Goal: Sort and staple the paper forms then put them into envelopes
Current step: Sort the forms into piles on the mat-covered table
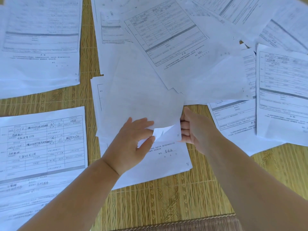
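Note:
A blank-backed sheet (141, 97) lies face down on the middle pile, its near corner curled up to show the number 76. My left hand (131, 140) pinches that curled corner between thumb and fingers. My right hand (193, 129) grips the same sheet's right edge, fingers tucked under it. Beneath it lies a signed form (168, 157) marked 96 at its corner. No stapler or envelope is in view.
Printed forms cover a woven bamboo mat (158, 200): a filled-in form (43, 144) at near left, a pile (41, 40) at far left, a fanned stack (175, 44) at top centre, and more sheets (281, 97) at right.

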### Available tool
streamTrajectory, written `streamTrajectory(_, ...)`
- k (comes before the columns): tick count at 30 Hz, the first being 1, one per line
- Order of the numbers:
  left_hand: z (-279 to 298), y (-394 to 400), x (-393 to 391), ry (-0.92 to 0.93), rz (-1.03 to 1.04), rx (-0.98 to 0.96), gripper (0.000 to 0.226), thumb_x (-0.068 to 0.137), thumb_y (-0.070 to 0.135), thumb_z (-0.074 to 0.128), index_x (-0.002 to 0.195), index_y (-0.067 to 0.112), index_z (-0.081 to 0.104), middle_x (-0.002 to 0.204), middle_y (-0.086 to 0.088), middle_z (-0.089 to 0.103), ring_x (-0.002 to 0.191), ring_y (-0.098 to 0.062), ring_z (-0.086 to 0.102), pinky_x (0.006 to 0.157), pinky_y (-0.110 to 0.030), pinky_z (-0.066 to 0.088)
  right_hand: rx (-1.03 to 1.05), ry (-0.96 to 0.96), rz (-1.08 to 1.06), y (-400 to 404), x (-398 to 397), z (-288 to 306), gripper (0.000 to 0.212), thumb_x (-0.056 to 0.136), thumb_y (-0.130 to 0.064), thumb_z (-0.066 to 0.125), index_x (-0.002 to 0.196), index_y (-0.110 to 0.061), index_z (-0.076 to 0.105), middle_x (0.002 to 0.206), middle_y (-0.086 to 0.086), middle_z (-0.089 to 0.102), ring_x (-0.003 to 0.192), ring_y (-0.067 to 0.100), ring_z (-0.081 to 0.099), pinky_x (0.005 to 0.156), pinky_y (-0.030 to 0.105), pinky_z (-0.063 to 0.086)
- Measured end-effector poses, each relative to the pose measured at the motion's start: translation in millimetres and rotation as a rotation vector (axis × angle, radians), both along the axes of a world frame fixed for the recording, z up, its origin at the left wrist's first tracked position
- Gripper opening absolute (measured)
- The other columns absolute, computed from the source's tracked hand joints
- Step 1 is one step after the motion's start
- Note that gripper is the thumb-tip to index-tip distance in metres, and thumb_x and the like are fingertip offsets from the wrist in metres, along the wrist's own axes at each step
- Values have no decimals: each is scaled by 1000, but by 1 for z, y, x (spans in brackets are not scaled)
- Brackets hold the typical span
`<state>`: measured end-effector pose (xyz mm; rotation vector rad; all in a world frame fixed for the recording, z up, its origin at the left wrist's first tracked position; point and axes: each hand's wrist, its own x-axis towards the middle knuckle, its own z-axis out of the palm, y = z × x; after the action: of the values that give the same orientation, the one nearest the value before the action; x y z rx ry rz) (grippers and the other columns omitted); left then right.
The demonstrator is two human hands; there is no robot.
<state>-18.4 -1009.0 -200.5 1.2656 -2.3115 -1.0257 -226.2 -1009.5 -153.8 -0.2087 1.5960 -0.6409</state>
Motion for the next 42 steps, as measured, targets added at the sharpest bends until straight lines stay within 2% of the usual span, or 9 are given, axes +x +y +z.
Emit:
streamTrajectory(4, 13, -1, -5, 97, 96, 125, 32, 96, 40, 34, 82, 28, 60, 92, 21, 61, 101, 1, 57, 119, -42, 18, 13, 4, 25, -4, -2, -3, 31, 101, -32, 46, 101, -11, 69, 92, 6, 76, 85, 20, 74, 74, 33, 59)
streamTrajectory(8, 10, -1, -4, 11, 16, 115, 56, 92, 63, 29, 83, 27, 71, 128, 16, 56, 129, 4, 38, 119, -29, 6, 12, 36, 73, -5, -1, -6, 15, 97, -20, 56, 97, -11, 68, 93, 6, 76, 87, 21, 73, 81, 36, 59)
streamTrajectory(11, 12, -3, -7, -19, 21, 65, 38, 89, 46, 40, 92, 24, 71, 128, 7, 57, 127, -2, 42, 117, -33, 16, -12, 130, 148, -2, -1, -9, 17, 92, 1, 53, 97, -6, 68, 102, 13, 73, 95, 24, 71, 80, 35, 59)
streamTrajectory(15, 38, -14, -1, 52, 234, -48, 36, 89, 36, 45, 111, 17, 67, 122, 6, 57, 119, -4, 45, 105, -7, 25, -12, 59, 83, 2, -7, -2, 21, 93, 4, 50, 96, -6, 68, 99, 12, 73, 88, 21, 71, 72, 30, 58)
streamTrajectory(21, 77, -31, 24, -105, 724, 234, 50, 89, 24, 64, 135, 19, 46, 124, 5, 50, 115, -17, 50, 90, -35, 40, -57, 45, 148, 15, -13, 22, 21, 95, -1, 52, 100, -11, 69, 103, 8, 74, 96, 21, 71, 77, 31, 58)
streamTrajectory(25, 89, -47, 49, 21, 864, 743, 35, 82, 12, 72, 115, 18, 61, 106, -1, 69, 93, -27, 66, 86, -42, 50, -31, 85, 305, 36, -5, 37, 21, 93, -5, 53, 96, -15, 71, 102, 10, 74, 98, 27, 69, 90, 39, 56)
streamTrajectory(28, 88, -47, 61, 132, 858, 969, 27, 83, -4, 64, 108, 7, 65, 102, -12, 72, 93, -30, 68, 90, -42, 51, 14, 62, 374, 56, -3, 41, 26, 91, 0, 53, 92, -20, 69, 92, 1, 74, 82, 11, 71, 71, 25, 58)
streamTrajectory(36, 83, 22, 41, 69, 630, 997, 33, 84, -1, 66, 110, 19, 64, 102, -4, 74, 96, -25, 69, 88, -48, 53, 91, -89, -2, 95, -1, 27, 27, 86, -9, 67, 112, -18, 67, 103, 3, 75, 96, 24, 71, 90, 45, 55)
streamTrajectory(42, 90, 64, 13, 41, 703, 869, 31, 64, 11, 61, 92, 22, 65, 84, -11, 69, 76, -27, 61, 66, -34, 46, 84, 108, 170, 122, -1, 34, 23, 83, -15, 71, 96, -30, 60, 91, -10, 67, 76, 6, 60, 67, 22, 47)
